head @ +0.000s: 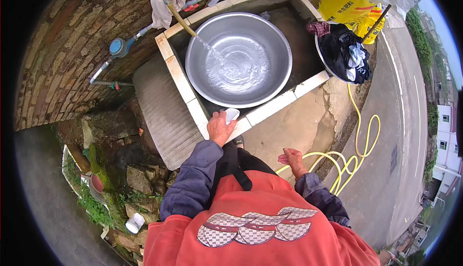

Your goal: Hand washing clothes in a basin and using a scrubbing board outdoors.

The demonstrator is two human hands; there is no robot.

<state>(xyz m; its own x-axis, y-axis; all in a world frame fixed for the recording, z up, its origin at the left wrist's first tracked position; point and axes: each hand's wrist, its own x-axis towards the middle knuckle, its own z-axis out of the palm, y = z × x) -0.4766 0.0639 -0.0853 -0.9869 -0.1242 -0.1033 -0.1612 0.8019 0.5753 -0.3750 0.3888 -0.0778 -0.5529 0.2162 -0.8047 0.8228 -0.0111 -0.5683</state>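
Note:
My left hand (219,128) is closed around a small white plastic container (232,115) at the near corner of a tiled wash trough (273,107). Inside the trough, just beyond that hand, sits a large round metal basin (193,69). Water runs into the basin from a yellowish hose (181,20), over a shallow layer of water. To the right, my right hand (293,160) hangs above the paved ground with its fingers partly bent and nothing seen in it. A second basin with dark wet clothes (342,51) rests at the trough's right side.
A ribbed concrete slab (166,114) adjoins the trough's left side. A yellow hose (361,155) lies coiled on the ground at right. Yellow sacks (343,4) stand at the back right. A brick wall (72,45) with a water meter (117,47) and pipes runs along the left.

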